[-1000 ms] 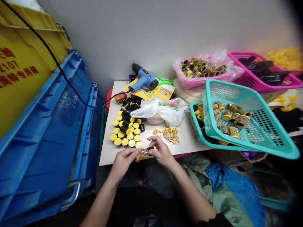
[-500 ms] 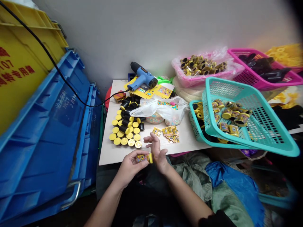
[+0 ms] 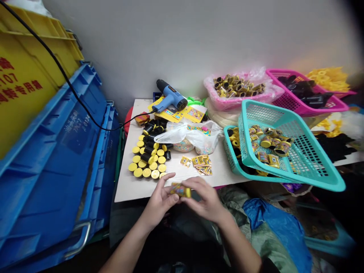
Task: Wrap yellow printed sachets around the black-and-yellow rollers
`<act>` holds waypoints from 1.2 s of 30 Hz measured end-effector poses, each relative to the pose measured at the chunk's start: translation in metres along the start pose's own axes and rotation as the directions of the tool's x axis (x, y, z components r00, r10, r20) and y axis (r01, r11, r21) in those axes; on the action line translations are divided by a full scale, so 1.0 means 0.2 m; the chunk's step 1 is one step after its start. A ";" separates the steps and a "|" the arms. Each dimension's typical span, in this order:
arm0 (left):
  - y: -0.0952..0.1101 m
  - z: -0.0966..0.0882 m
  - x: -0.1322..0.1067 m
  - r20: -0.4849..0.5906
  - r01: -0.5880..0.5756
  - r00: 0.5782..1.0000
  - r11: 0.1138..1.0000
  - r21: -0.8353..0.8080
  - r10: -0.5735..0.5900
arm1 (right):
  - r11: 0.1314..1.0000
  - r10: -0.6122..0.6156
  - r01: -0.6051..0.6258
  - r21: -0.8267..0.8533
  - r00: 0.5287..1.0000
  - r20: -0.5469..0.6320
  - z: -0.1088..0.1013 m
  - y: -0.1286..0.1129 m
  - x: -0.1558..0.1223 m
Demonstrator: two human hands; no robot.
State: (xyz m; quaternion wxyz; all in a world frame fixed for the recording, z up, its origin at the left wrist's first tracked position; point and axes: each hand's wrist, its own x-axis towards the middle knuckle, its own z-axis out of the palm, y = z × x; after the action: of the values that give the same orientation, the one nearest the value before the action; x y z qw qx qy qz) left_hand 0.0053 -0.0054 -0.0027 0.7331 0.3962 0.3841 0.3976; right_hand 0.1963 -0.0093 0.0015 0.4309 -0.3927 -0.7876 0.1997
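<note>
My left hand [image 3: 159, 199] and my right hand [image 3: 207, 199] together grip a small yellow-capped container with a colourful label [image 3: 180, 190], held just in front of the white board's near edge. Fingers of both hands curl round it. Beyond them, on the white board [image 3: 127, 189], stand several yellow-capped black containers [image 3: 148, 157], and a small pile of yellow sticker labels [image 3: 201, 163] lies to the right of those.
A plastic bag of coloured beads [image 3: 196, 137] and a blue heat gun [image 3: 170, 96] lie farther back. Teal baskets [image 3: 287, 178] of labelled containers sit right, pink baskets [image 3: 284, 100] behind. Blue crates [image 3: 57, 159] and a yellow crate [image 3: 22, 79] stand left.
My right hand had let go and opened half a second ago; now it has come back onto the container. The view shifted slightly.
</note>
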 end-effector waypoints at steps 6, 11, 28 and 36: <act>-0.04 -0.01 0.04 -0.082 0.002 0.997 0.993 0.119 0.008 | 0.590 -0.226 -0.440 -0.677 0.715 -0.661 -0.54 0.00 0.14; -0.04 -0.04 0.02 -0.120 -0.040 0.990 0.956 0.290 0.078 | 0.734 0.102 -0.350 -0.582 0.904 -0.415 -0.35 0.18 0.18; -0.34 0.03 0.29 0.205 -0.215 0.889 -0.022 0.976 0.409 | 0.814 0.313 -0.426 -0.394 0.894 -0.321 0.20 0.51 0.03; -0.32 -0.11 0.07 0.287 -0.439 0.757 0.132 0.889 0.586 | 0.880 0.328 -0.257 -0.401 0.937 0.121 0.33 0.28 0.04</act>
State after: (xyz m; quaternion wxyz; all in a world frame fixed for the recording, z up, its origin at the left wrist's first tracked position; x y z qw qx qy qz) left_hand 0.0099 -0.0103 -0.0720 0.1652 0.8151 0.4241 0.3584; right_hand 0.1631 0.0335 -0.0670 0.2364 -0.5628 -0.7791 0.1426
